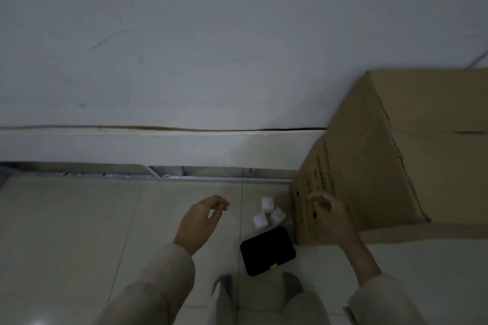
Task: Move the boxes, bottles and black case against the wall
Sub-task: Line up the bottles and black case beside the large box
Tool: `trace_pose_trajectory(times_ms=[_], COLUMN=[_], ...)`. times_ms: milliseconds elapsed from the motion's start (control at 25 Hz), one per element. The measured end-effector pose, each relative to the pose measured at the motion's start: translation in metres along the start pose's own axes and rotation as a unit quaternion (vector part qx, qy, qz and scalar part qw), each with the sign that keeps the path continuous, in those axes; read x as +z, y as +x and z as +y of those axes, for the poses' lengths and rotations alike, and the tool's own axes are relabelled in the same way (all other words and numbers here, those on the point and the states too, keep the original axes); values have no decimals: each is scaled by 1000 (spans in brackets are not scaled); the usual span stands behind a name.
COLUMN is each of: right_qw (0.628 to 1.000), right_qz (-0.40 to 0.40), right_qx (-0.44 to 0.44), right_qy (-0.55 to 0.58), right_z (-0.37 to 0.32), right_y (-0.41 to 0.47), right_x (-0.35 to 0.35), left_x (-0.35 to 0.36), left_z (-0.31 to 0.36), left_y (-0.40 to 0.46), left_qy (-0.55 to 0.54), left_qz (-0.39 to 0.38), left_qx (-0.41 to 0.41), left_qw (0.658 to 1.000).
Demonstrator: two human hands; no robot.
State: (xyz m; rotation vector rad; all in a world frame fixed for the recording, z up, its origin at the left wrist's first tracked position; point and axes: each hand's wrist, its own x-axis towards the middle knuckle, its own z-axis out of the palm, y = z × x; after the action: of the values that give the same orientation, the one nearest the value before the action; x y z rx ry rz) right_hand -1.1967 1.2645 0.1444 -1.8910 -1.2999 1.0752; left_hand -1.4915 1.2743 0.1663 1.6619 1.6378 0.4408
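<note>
A black case (267,250) with a small green tab lies flat on the tiled floor just ahead of my feet. Three small white bottles (268,212) stand clustered beyond it, a little short of the wall. A tall cardboard box (412,145) rests on a lower printed cardboard box (310,192) at the right, against the wall. My left hand (202,221) hovers over the floor left of the bottles, fingers loosely curled, holding nothing. My right hand (331,215) hangs in front of the lower box, fingers apart and empty.
A white wall (184,47) with a raised baseboard (158,148) runs across the view, with a dark gap and metal track (163,175) under it. Beige floor tiles (68,232) spread out to the left. My grey slippers (258,287) show at the bottom.
</note>
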Motion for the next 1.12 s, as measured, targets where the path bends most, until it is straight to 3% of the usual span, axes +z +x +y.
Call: trace_pose_trajectory(times_ms=[240,480,640,800,1000,1120], right_qw=[996,994,994,992,992,994], right_qz=[-3,-36,-65,-65,-14,7], right_qx=[91,101,69,-18,-114,-107], right_qy=[-6,-21,-55,-102,-44,33], right_z=[87,233,342,422,476,487], right_y=[12,76,135,178,205,212], right_x=[61,152,217,263,289,296], left_x=[57,197,303,372,412,425], left_z=[-75,-183,-258,-316,-337,-335], left_y=[67,149,209,279,331,333], left_qy=[22,14,36,18,-15,-41], left_qz=[-52,-75,-80,-120,-218,-252], left_qx=[14,31,60,109,162,176], left_qw=[998,997,994,987,962,951])
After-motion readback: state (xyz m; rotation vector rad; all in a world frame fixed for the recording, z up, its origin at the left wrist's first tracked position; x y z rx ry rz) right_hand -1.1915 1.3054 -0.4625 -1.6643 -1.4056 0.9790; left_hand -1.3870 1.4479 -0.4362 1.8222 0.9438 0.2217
